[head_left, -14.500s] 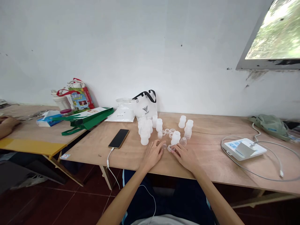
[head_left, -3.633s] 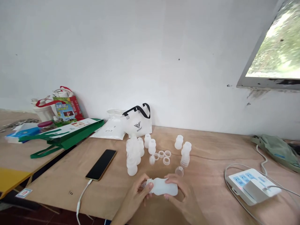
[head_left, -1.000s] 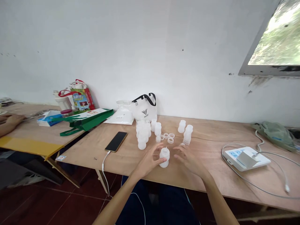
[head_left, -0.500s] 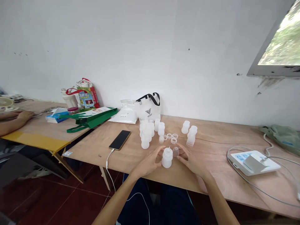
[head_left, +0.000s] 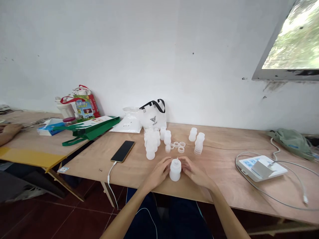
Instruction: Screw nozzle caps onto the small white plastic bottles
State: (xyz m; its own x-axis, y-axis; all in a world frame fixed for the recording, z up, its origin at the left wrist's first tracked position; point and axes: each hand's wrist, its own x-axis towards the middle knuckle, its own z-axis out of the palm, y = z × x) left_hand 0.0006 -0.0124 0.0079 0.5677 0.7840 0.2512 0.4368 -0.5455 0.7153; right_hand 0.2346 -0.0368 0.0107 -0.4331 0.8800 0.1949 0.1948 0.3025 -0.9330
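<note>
A white translucent plastic bottle (head_left: 175,173) with a ringed collar and a nozzle stands upright near the table's front edge. From its left side, my left hand (head_left: 159,172) curls its fingers against the collar. On the opposite side my right hand (head_left: 193,171) is closed in on the same collar, thumb toward me. Some fingertips are hidden behind the bottle. Just beyond lie several clear rings (head_left: 181,150) and a small stack of rings (head_left: 167,149). A clump of similar white bottles (head_left: 151,146) stands to the left, and more bottles (head_left: 199,142) stand at the right.
A phone (head_left: 123,151) with a charging cable lies left of the bottles. White bags (head_left: 153,116) rest against the wall. At right sits a white box (head_left: 261,168) with looped cables, near a green cloth bag (head_left: 290,142). Another person's hand (head_left: 10,131) is at the left table.
My hands have drawn in from both sides onto the bottle's collar. A clear domed cap beside my right hand is now out of sight. The view has shifted slightly right.
</note>
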